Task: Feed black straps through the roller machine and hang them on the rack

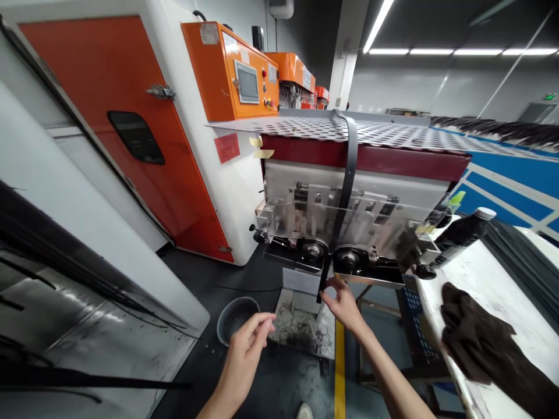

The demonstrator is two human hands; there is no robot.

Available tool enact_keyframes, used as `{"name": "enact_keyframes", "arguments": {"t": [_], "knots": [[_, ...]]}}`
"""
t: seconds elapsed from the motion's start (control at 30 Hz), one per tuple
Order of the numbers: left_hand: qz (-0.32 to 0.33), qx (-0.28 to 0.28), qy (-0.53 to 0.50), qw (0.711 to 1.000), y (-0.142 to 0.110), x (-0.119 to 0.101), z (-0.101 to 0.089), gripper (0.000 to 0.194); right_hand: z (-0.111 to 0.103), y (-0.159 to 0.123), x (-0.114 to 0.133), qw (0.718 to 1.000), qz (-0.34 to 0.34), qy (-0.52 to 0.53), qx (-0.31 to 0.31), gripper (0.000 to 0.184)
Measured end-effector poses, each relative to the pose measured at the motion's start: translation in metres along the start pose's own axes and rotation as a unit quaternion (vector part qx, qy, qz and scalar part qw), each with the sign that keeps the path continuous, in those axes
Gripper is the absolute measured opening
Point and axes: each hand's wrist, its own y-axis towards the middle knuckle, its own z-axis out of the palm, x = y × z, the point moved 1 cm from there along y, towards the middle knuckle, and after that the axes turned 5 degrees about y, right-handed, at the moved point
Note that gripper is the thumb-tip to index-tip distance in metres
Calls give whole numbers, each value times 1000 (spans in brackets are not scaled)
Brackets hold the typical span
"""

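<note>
A dark strap (pixel 348 174) hangs over the perforated metal top (pixel 384 132) of a machine and runs down between two round rollers (pixel 329 256) behind a clear guard. My right hand (pixel 344 302) reaches up under the rollers and pinches the strap's lower end. My left hand (pixel 248 343) hovers lower and to the left, fingers loosely curled together, holding nothing I can see, above a grey bucket (pixel 236 317) on the floor.
An orange and white cabinet (pixel 131 134) with a control panel (pixel 247 81) stands left. A white table (pixel 493 291) at right carries a dark cloth (pixel 480 343) and a dark bottle (pixel 463 233). Black strips lie on the left surface (pixel 65 326). A yellow floor line (pixel 339 372) runs below.
</note>
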Motion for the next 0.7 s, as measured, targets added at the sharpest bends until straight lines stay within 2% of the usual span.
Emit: {"name": "enact_keyframes", "arguments": {"t": [0.13,0.27,0.33,0.47,0.7], "knots": [[-62,86,-11,994,5,19,25,36,11,-25,-4,995,57,57,61,19],[-148,188,-70,968,10,23,58,35,25,-55,-2,974,132,136,120,25],[-170,192,-95,962,11,22,69,31,30,-66,1,967,157,160,124,27],[-154,166,-116,967,8,25,82,19,37,-77,0,956,195,186,116,26],[-143,160,-101,972,11,52,97,18,47,-92,-17,932,255,226,127,25]]}}
